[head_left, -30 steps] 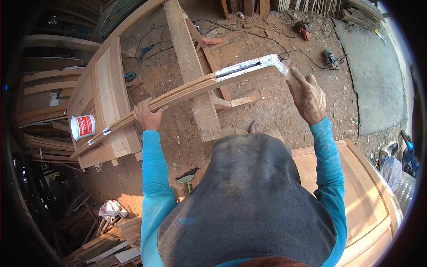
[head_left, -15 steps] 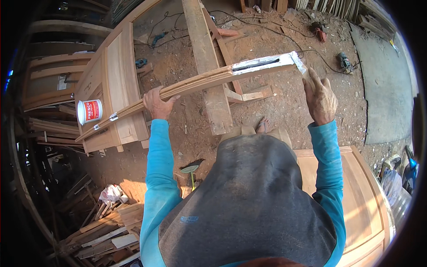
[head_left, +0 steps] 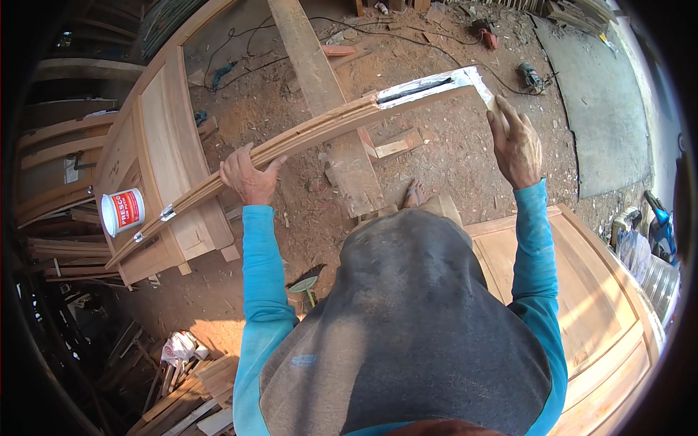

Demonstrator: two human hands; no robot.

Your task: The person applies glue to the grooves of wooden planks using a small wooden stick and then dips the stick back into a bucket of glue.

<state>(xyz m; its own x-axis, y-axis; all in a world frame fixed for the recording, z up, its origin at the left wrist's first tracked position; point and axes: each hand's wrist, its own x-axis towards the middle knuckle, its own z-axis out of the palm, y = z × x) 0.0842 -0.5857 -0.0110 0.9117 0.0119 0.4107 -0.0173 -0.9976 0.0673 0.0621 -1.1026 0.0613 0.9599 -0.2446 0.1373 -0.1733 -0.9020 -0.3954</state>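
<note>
My left hand [head_left: 249, 174] is wrapped round a long, grooved wooden rail [head_left: 313, 129], held at a slant above the ground. White paste [head_left: 418, 91] coats the rail's far right end around a dark slot. At that end, my right hand [head_left: 518, 142] pinches the lower end of a narrow, white-smeared strip [head_left: 481, 90]. I cannot tell whether the strip is separate from the rail or part of it. The rail's left end passes over a wooden door panel [head_left: 171, 120], beside a white tub with a red label [head_left: 122, 211].
A long plank [head_left: 309, 54] lies beneath the rail. Another door panel [head_left: 574, 283] lies at my right. Power tools [head_left: 533, 78] and cords are on the dirt floor, near a grey sheet [head_left: 600, 109]. Scrap wood [head_left: 185, 396] is piled at lower left, near a green dustpan-like object [head_left: 304, 284].
My view has shifted, so the tub and door panel sit lower and further left. My left hand still grips the rail, and my right hand stays at the pasted end.
</note>
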